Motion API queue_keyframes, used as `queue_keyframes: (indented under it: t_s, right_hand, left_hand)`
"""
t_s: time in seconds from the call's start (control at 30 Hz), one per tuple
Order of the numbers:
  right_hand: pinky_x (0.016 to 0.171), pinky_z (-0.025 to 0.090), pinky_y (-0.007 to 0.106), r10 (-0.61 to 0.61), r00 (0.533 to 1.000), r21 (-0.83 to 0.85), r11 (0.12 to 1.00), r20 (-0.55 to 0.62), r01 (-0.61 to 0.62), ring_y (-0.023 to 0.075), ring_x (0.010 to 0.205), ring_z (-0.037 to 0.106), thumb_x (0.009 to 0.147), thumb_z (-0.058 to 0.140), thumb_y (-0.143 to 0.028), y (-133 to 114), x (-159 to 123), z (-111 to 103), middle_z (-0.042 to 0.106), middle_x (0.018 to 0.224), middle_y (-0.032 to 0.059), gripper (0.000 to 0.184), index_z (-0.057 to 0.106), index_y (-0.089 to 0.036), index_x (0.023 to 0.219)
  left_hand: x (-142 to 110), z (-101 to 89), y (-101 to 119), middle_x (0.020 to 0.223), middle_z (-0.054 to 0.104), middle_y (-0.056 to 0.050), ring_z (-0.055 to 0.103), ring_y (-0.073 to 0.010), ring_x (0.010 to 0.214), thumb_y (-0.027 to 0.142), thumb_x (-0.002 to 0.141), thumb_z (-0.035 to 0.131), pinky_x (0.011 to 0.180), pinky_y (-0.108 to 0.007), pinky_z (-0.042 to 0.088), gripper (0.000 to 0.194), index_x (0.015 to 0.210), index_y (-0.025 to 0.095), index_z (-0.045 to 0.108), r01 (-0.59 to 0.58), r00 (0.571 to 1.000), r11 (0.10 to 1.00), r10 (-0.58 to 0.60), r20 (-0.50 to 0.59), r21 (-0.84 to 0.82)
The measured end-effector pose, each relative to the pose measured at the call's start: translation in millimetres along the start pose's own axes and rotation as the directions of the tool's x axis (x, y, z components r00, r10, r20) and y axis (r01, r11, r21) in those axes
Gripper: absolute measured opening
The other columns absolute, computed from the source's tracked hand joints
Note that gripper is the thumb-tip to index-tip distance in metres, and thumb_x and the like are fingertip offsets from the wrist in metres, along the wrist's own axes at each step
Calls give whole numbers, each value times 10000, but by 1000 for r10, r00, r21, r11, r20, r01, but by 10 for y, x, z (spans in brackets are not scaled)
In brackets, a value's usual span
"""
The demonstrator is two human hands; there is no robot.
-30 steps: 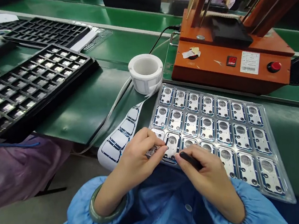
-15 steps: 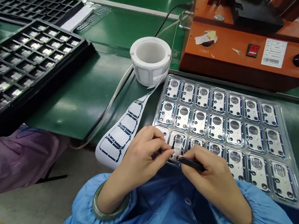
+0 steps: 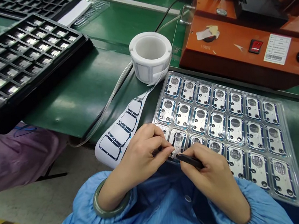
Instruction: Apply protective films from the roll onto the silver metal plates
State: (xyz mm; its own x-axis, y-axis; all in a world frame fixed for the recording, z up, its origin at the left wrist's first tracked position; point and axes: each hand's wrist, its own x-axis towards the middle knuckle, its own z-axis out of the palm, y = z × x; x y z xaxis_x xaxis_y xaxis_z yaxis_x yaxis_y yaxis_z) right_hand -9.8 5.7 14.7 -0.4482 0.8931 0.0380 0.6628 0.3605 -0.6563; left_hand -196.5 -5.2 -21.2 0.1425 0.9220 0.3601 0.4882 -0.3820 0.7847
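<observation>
My right hand [image 3: 211, 172] is closed around a slim black pen-like tool [image 3: 190, 160], its tip pointing left over the near edge of a clear plastic tray [image 3: 294, 166]. Rows of silver metal plates [image 3: 236, 130] with blue-black edging and round windows fill the tray. My left hand [image 3: 146, 151] pinches thumb against forefinger beside one plate [image 3: 179, 140] in the near row; whatever is between the fingertips is too small to make out. Left of it, a white strip [image 3: 120, 132] with dark frame-shaped adhesive pieces curls down from a white label roll [image 3: 151, 58].
An orange machine [image 3: 235, 54] with a red switch stands at the back right. Black compartment trays [image 3: 21, 59] holding shiny parts lie at the left. Cables [image 3: 107, 103] cross the green bench beside the roll. Another person's pink sleeve [image 3: 14, 155] shows at lower left.
The view has shifted slightly. Both hands stay almost in place over the near row, with the tool still in my right hand.
</observation>
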Motion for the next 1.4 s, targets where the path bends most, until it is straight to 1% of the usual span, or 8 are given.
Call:
queue_keyframes:
  t_s: [0.37, 0.83, 1.03, 1.23, 1.4]
  right_hand:
    - [532, 359, 221, -2, 1000, -5, 1000, 4, 2, 102, 557, 526, 784, 517, -145, -10, -6, 1, 560, 633, -34, 139, 525, -203, 658]
    - [530, 344, 230, 8, 1000, -56, 998, 10, -8, 98, 550, 517, 805, 517, -169, -6, -2, 14, 549, 634, -35, 142, 539, -197, 668]
    - [522, 347, 228, -45, 999, -114, 992, -5, 44, 100, 553, 530, 811, 509, -163, -24, -11, 2, 558, 645, -34, 131, 557, -197, 694]
    - [542, 371, 230, -63, 995, -102, 992, 82, 71, 112, 586, 550, 849, 504, -164, -50, -19, -82, 573, 679, -19, 130, 587, -203, 756]
    - [549, 369, 240, -69, 990, -132, 988, 124, 86, 120, 587, 533, 887, 489, -187, -24, -31, -107, 555, 688, -15, 142, 586, -204, 785]
  left_hand:
    - [-5, 1, -20, 862, 547, -17, 503, -127, 836, 200, 853, 590, 752, -283, 424, 69, 814, 177, 641, 23, 1000, 1000, -23, 21, 7]
    - [3, 10, -2, 851, 552, -21, 508, -132, 823, 207, 858, 585, 737, -281, 432, 74, 814, 182, 640, 0, 1000, 999, 0, 1, 34]
    - [-5, 11, -24, 850, 561, -24, 513, -141, 823, 229, 866, 579, 743, -294, 434, 79, 830, 193, 639, -33, 999, 997, 32, 5, 77]
    - [5, -2, -18, 880, 578, -35, 506, -157, 830, 262, 871, 570, 735, -305, 428, 96, 872, 189, 633, -36, 999, 993, 32, 42, 108]
    - [23, -12, -5, 885, 584, -37, 485, -159, 815, 263, 881, 554, 731, -307, 411, 109, 864, 185, 627, -32, 997, 992, 24, 67, 126]
